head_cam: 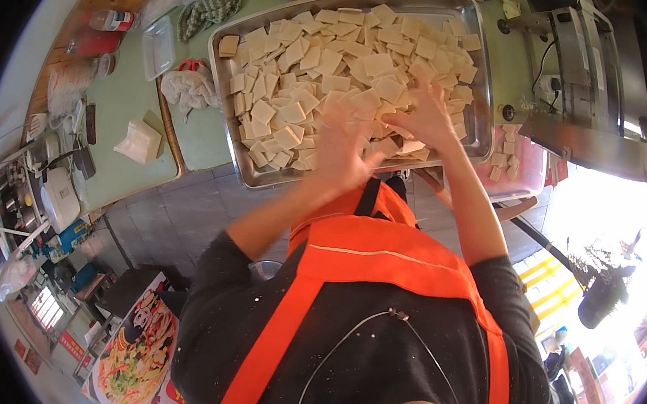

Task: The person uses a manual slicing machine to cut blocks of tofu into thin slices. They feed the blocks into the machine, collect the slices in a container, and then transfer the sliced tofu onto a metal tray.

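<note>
A large rectangular metal tray (482, 100) holds a heap of pale, flat square dough pieces (334, 60). Blurred by motion, my left hand (346, 147) is over the near middle of the heap, its fingers spread; whether they touch the pieces cannot be told. My right hand (428, 110) reaches into the right half of the heap with thumb and fingers apart, and its fingertips are blurred against the dough. Neither hand shows a piece gripped. Both forearms cross the tray's near rim.
A metal machine (589, 86) stands right of the tray, above a pink tray (522, 180) with several dough pieces. Leftward on the green tabletop (121, 89) lie a bunched cloth (189, 88), red-handled scissors (192, 64), a clear plastic container (159, 48) and a white packet (139, 141).
</note>
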A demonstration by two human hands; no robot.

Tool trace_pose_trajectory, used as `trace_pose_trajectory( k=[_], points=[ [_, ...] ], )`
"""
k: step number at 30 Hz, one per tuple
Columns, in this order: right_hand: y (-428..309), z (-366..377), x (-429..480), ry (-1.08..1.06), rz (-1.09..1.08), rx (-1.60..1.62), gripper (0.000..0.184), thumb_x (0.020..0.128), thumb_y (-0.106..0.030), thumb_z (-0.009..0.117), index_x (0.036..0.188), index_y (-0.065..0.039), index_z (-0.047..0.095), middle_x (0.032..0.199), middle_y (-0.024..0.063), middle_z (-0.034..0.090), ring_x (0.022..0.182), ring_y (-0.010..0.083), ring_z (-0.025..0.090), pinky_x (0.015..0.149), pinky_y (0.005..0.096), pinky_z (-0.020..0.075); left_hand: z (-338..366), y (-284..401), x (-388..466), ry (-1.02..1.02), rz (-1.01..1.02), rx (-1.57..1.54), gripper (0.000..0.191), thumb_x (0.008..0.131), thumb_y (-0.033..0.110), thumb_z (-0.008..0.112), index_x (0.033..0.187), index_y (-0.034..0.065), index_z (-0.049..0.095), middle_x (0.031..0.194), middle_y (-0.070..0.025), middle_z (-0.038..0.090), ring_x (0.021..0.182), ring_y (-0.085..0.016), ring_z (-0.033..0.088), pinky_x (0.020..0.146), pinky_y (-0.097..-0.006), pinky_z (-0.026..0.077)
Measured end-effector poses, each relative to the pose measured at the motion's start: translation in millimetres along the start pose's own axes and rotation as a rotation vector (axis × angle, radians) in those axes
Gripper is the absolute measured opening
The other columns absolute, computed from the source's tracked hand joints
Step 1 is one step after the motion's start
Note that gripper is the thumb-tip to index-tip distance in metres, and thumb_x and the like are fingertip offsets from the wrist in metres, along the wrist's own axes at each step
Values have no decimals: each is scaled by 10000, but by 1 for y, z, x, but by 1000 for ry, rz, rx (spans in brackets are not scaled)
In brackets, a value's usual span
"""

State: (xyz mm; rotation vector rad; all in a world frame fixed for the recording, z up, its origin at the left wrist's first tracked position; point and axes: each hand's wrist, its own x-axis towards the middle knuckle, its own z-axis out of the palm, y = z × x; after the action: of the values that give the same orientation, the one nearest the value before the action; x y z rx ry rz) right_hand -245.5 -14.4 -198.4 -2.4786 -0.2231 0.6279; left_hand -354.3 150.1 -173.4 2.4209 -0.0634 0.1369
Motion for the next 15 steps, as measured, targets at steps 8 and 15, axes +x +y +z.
trace_pose_trajectory(
  k=[8,15],
  points=[
    [-90,45,44,-63,-124,-270,953,558,-336,806,1365,-272,303,1382,201,247,1193,415,387,900,500,443,-24,-106,87,-275,-41,311,926,528,284,820,1333,260,364,1394,-146,307,1257,-394,316,916,-459,441],
    [-49,34,86,-12,-236,166,613,571,-216,769,1145,-137,568,1110,131,551,1017,232,538,836,346,459,-25,-108,115,-253,15,300,575,577,226,778,1116,205,579,1167,-48,537,996,-295,560,779,-393,490]
  ],
)
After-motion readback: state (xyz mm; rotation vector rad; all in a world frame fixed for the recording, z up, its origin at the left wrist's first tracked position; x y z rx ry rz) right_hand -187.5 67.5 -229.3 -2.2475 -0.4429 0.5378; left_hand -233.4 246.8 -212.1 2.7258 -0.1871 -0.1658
